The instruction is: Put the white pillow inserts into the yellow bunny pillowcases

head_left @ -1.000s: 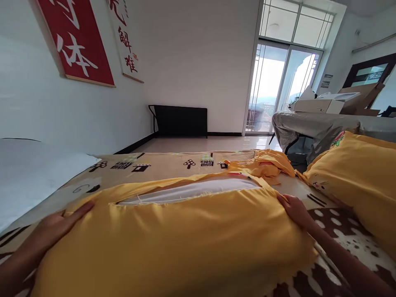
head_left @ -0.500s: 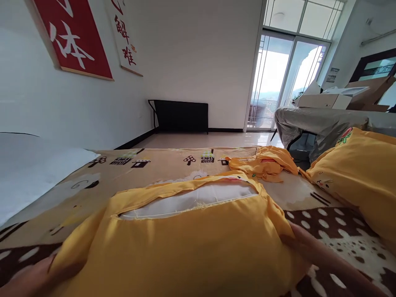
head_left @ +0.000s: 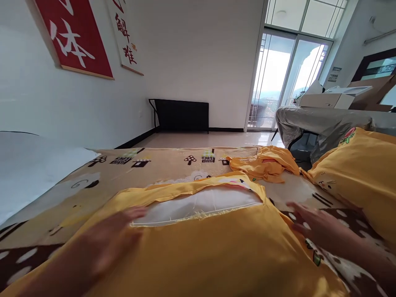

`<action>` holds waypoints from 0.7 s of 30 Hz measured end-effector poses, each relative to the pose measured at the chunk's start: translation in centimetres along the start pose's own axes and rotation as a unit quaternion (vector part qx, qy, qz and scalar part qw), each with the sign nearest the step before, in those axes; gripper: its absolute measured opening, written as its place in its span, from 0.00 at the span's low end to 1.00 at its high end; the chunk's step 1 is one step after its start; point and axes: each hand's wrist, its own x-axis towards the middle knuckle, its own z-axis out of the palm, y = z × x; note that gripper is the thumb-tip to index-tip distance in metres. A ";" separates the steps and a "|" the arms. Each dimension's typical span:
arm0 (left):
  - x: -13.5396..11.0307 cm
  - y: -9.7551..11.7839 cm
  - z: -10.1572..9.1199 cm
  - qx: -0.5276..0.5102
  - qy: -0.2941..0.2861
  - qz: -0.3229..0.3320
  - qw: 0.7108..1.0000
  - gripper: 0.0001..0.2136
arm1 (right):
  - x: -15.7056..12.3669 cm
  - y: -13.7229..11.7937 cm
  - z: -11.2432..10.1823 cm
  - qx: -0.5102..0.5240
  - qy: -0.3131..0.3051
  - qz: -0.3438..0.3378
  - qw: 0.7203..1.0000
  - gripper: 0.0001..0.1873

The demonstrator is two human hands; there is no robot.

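Observation:
A yellow pillowcase point(head_left: 216, 251) lies in front of me with a long slit along its upper side. White pillow filling point(head_left: 201, 203) shows through the slit, and its near edge is frayed. Over the slit's left corner is my left hand point(head_left: 119, 233), blurred, fingers stretched out and apart, with no cloth visibly gripped. My right hand point(head_left: 315, 222) hovers beside the pillowcase's right edge, fingers loosely extended and holding nothing.
A patterned blanket point(head_left: 167, 163) covers the surface below. Crumpled orange-yellow cloth point(head_left: 269, 163) lies beyond the pillowcase. Another yellow pillow point(head_left: 365, 177) rests at right, near a plastic-covered table point(head_left: 334, 117) bearing boxes. White material point(head_left: 40, 173) lies at left.
Both hands have let go of the pillowcase's sides. The left moved up and right to the slit; the right moved up beside the edge. The pillowcase now lies flatter and wider.

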 end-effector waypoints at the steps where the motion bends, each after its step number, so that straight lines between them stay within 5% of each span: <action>1: 2.0 3.2 0.3 -0.024 -0.046 0.084 0.995 0.15 | 1.8 -2.5 -1.7 0.004 0.031 -0.033 0.999 0.22; 4: 7.9 12.0 1.7 -0.069 -0.161 0.310 0.934 0.17 | 7.4 -9.6 -4.1 0.061 0.126 -0.155 0.978 0.20; 7: 11.7 16.0 4.4 -0.146 -0.211 0.362 0.896 0.14 | 11.5 -13.1 -1.7 0.111 0.172 -0.193 0.960 0.20; 14: 11.3 12.2 11.9 -0.330 -0.406 0.271 0.808 0.32 | 13.4 -11.2 8.9 0.147 0.027 -0.246 0.958 0.24; 17: 10.8 11.6 12.5 -0.347 -0.428 0.226 0.803 0.32 | 13.6 -10.7 8.9 0.143 0.019 -0.259 0.955 0.21; 21: 10.9 12.3 11.9 -0.330 -0.433 0.192 0.816 0.31 | 14.3 -9.3 6.2 0.110 0.031 -0.218 0.969 0.11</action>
